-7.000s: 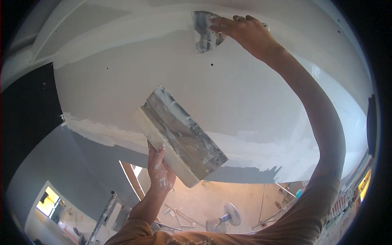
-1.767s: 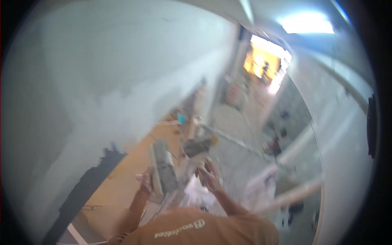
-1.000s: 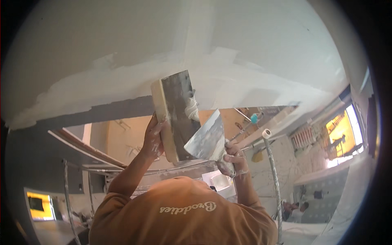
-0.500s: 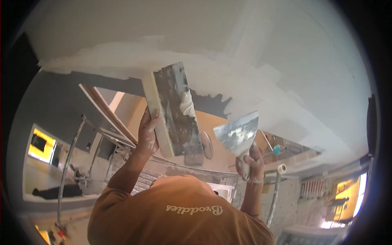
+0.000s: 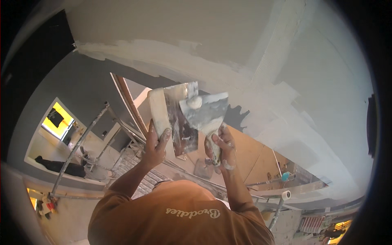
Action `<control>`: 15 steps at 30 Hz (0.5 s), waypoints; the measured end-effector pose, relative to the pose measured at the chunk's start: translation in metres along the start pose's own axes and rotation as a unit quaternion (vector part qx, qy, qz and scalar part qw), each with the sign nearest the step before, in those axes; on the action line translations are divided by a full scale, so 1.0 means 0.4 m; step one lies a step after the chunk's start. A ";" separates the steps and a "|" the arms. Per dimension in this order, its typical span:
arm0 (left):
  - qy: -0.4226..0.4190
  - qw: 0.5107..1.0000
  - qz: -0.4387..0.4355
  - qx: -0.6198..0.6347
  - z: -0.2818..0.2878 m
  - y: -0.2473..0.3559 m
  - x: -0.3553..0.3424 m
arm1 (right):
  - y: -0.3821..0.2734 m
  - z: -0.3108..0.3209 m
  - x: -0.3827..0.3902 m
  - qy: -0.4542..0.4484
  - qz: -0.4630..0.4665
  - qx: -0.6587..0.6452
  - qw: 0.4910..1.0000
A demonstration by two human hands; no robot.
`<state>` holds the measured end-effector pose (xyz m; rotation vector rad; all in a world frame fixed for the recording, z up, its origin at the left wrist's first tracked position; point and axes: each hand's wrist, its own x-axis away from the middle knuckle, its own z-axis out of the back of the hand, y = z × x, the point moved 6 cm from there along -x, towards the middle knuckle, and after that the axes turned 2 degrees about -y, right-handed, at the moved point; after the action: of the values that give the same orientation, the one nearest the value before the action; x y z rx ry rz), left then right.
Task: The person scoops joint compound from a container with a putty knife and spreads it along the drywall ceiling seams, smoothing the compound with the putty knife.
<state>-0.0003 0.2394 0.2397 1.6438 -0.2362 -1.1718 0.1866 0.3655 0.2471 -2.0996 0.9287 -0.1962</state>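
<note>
Raised in front of me, my left hand [image 5: 157, 145] grips a wide taping knife [image 5: 181, 134] by its pale back, fingers wrapped round the edge. Its metal blade is smeared with filler. My right hand [image 5: 220, 148] is closed round the handle of a putty knife [image 5: 208, 112], whose flared blade overlaps the upper part of the wide one; whether they touch I cannot tell. A white lump of filler [image 5: 196, 102] sits near the putty knife's left corner. Dried filler marks both hands. Above them runs a wet-looking pale filler band [image 5: 163, 55] along the ceiling edge.
Metal scaffold tubes [image 5: 79, 149] stand at the left, and another tube with a round pale end [image 5: 286, 195] at the right. A dark grey wall [image 5: 92, 87] holds a lit opening [image 5: 59, 118]. Beyond, a slatted platform [image 5: 141, 175] shows.
My right hand has brought the putty knife leftward and up over the wide blade; the filler lump now shows on the putty knife. The view has shifted and tilted.
</note>
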 end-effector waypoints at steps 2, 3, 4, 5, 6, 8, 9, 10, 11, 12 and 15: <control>0.049 0.998 0.009 0.028 0.014 -0.019 0.008 | -0.031 -0.016 -0.026 -0.024 0.045 0.079 0.996; 0.057 0.998 0.003 0.026 0.032 -0.020 0.005 | -0.053 -0.025 -0.034 -0.037 0.093 0.156 0.983; 0.059 0.983 0.108 0.138 0.049 -0.053 -0.007 | -0.055 -0.001 -0.038 -0.102 0.156 0.294 0.937; 0.060 0.944 0.210 0.248 0.047 -0.078 -0.010 | -0.054 -0.010 -0.050 -0.116 0.157 0.295 0.935; 0.081 0.912 0.243 0.320 0.042 -0.079 -0.012 | -0.060 -0.055 -0.046 -0.174 0.266 0.449 0.835; 0.082 0.897 0.235 0.364 0.061 -0.107 -0.032 | -0.011 -0.096 -0.029 -0.222 0.328 0.620 0.678; 0.073 0.879 0.236 0.407 0.069 -0.120 -0.035 | 0.000 -0.094 -0.030 -0.230 0.331 0.617 0.676; 0.082 0.905 0.237 0.343 0.086 -0.111 -0.033 | 0.008 -0.086 -0.034 -0.217 0.327 0.640 0.660; 0.087 0.906 0.233 0.342 0.098 -0.099 -0.033 | 0.014 -0.079 -0.039 -0.204 0.322 0.662 0.645; 0.082 0.891 0.251 0.370 0.104 -0.090 -0.030 | 0.012 -0.067 -0.044 -0.194 0.305 0.659 0.660; 0.080 0.857 0.249 0.443 0.137 -0.072 -0.033 | 0.024 -0.008 -0.064 -0.164 0.223 0.634 0.723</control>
<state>-0.0603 0.2259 0.2254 2.2490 -1.1585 -0.5121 0.1616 0.3768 0.2465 -0.5690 0.6947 -0.1302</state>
